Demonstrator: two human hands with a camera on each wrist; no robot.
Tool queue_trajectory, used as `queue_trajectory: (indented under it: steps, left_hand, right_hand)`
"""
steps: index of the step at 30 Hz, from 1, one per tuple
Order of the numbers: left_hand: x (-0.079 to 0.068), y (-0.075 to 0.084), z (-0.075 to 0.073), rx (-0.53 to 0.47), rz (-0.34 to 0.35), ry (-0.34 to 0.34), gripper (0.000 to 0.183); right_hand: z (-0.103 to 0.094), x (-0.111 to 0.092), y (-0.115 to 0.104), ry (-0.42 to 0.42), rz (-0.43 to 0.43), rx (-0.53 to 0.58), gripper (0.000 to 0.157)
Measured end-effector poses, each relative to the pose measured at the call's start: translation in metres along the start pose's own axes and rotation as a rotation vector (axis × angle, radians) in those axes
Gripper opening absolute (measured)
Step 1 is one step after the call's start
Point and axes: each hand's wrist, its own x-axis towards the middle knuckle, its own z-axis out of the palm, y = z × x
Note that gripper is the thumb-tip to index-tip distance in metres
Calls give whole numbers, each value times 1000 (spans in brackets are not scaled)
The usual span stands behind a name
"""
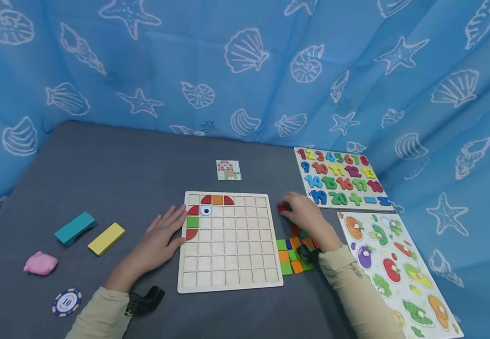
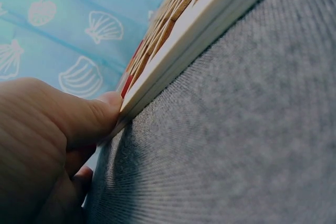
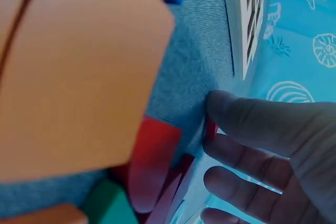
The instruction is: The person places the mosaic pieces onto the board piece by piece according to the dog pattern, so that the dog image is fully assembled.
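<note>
A wooden grid board (image 1: pixel 229 242) lies flat on the grey cloth. Its upper left squares hold red quarter-round pieces, an orange square, a green square and an eye piece (image 1: pixel 205 210). My left hand (image 1: pixel 160 242) rests at the board's left edge with fingers stretched out, and the thumb touches the rim in the left wrist view. To the right of the board, my right hand (image 1: pixel 304 212) pinches a small red piece (image 3: pixel 211 128) between thumb and forefinger, close to the cloth. The fingers hide most of that piece. Several coloured blocks (image 1: pixel 286 268) lie below the right hand, partly behind the wrist.
A picture card (image 1: pixel 228 170) lies beyond the board. At right are a number puzzle (image 1: pixel 333 202) and a vegetable puzzle (image 1: pixel 401 294). On the left sit a teal block (image 1: pixel 75 228), a yellow block (image 1: pixel 106 238), a pink pig (image 1: pixel 40 263) and a poker chip (image 1: pixel 67 302).
</note>
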Motion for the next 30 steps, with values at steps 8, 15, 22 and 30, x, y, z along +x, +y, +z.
queue_trajectory:
  steps: [8, 15, 22, 30]
  left_hand:
    - [0, 1, 1, -10, 4, 10, 63]
    - [2, -1, 8, -3, -12, 14, 64]
    - [2, -1, 5, 0, -16, 29, 64]
    - [0, -2, 2, -4, -21, 25, 64]
  right_hand:
    - [-2, 0, -22, 61, -9, 52, 15]
    - [-9, 14, -49, 65, -60, 80, 8]
    - [-12, 17, -47, -54, -75, 40, 21]
    - [-1, 22, -52, -69, -91, 1, 15]
